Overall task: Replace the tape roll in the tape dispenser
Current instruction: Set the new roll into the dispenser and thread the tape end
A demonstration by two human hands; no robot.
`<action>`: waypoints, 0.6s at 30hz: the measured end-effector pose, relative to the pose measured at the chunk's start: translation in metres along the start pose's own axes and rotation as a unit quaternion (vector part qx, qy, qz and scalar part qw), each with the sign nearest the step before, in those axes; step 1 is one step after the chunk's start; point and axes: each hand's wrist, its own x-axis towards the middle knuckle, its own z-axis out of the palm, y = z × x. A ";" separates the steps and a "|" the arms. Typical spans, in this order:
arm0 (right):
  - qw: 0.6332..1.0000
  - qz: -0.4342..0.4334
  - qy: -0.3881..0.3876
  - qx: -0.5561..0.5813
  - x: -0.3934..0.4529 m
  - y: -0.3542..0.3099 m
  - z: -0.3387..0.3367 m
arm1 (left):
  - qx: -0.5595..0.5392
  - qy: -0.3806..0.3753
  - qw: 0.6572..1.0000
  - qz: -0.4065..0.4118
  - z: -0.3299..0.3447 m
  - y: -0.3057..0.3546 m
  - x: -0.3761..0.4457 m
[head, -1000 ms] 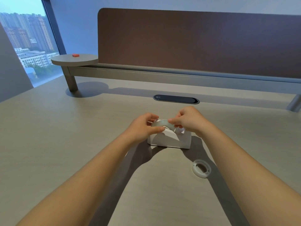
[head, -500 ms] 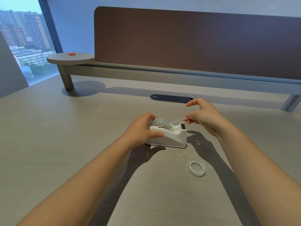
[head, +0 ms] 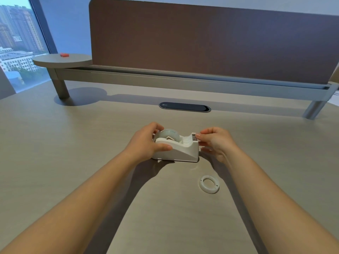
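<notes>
Now I see the white tape dispenser (head: 178,150) standing on the counter (head: 73,143) with the clear tape roll (head: 169,135) seated in its cradle; my left hand (head: 146,143) has its grip clamped on the rear of the body, my right hand (head: 213,142) has fingertips pinched together at the cutter end, seemingly on the tape's free end. I judge the base weighty and stiff, so bracing its sides suits, while the tape is thin, sticky and best held by its very tip; the empty core (head: 209,184) lies nearby
</notes>
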 end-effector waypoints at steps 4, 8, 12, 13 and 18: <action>0.997 0.033 -0.009 0.072 0.002 0.004 0.001 | 0.000 0.001 1.000 -0.001 0.000 -0.001 0.000; 0.992 0.073 -0.023 0.099 0.004 0.009 0.002 | -0.004 0.000 1.000 -0.003 0.001 0.000 -0.001; 0.984 0.131 -0.041 0.113 0.002 0.012 0.001 | -0.003 0.000 1.000 -0.004 0.002 0.001 -0.001; 0.981 0.141 -0.041 0.124 0.002 0.013 0.001 | -0.003 0.001 1.000 -0.004 0.002 0.001 -0.001; 0.977 0.146 -0.035 0.149 0.005 0.018 0.002 | 0.002 -0.001 1.000 -0.004 0.002 0.001 0.000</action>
